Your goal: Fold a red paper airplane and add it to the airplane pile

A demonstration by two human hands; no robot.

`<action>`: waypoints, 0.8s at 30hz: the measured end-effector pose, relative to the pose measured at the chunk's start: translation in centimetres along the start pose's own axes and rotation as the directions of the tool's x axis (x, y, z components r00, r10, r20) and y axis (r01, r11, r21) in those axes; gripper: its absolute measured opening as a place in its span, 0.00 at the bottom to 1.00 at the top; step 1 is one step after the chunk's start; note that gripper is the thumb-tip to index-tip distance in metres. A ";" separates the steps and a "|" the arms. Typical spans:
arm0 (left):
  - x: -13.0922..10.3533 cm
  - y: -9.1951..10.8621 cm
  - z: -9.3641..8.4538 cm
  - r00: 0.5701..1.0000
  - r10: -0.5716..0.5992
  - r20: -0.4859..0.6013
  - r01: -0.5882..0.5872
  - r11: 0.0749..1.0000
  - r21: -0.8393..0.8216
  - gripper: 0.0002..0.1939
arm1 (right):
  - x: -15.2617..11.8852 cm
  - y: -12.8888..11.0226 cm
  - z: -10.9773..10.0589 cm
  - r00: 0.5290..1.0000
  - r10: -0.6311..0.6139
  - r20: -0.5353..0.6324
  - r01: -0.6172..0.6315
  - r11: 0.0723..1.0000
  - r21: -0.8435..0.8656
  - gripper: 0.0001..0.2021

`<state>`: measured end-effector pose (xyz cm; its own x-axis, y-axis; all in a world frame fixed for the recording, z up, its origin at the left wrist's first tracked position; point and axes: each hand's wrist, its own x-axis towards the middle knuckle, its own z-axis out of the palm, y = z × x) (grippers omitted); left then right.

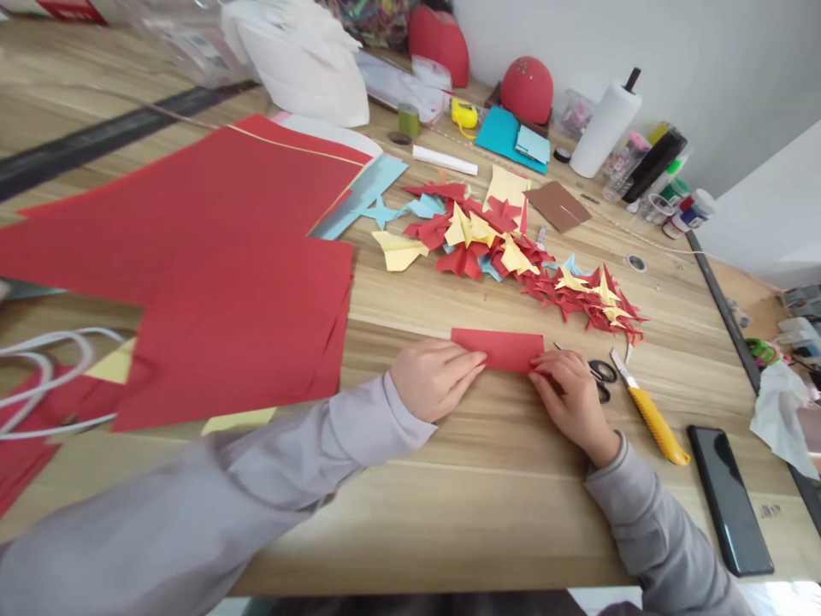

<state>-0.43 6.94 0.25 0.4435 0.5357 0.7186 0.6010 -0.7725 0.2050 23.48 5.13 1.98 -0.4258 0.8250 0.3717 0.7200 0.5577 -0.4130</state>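
From view center, phone (pixel 731 505) lay at 4 o'clock, white cable (pixel 87 352) at 9, yellow tape measure (pixel 463 114) at 1, white roll (pixel 604 133) at 2.

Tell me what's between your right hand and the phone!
The head view shows a yellow knife between the right hand and phone, with scissors beside the hand.

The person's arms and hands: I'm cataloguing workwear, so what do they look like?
Long, plain greyish sleeves with a mauve tinge cover both arms, ending in cuffs. The left hand and right hand are bare: no gloves or rings visible.
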 end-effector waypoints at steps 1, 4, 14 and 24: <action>0.0 0.0 0.0 1.000 -0.023 -0.015 0.023 1.000 0.003 0.10 | 0.0 0.1 0.1 0.999 0.029 -0.022 -0.029 0.999 0.021 0.03; 0.2 0.1 -0.1 0.996 -0.073 -0.052 0.074 0.997 0.010 0.11 | -0.2 0.4 0.4 0.987 0.138 -0.085 -0.134 0.989 0.056 0.07; -0.2 0.5 0.0 0.985 -0.156 -0.067 0.153 0.987 -0.057 0.09 | -0.8 0.4 1.1 0.898 0.415 -0.145 -0.410 0.910 0.064 0.13; -0.9 4.5 -1.0 0.999 0.021 0.044 -0.023 0.999 0.027 0.15 | -0.5 -0.2 0.9 0.944 0.295 -0.147 -0.301 0.954 -0.018 0.11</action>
<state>1.24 2.64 1.19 0.4850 0.5336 0.6929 0.6083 -0.7751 0.1710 23.03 4.66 1.11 -0.1093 0.9299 0.3512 0.8245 0.2822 -0.4905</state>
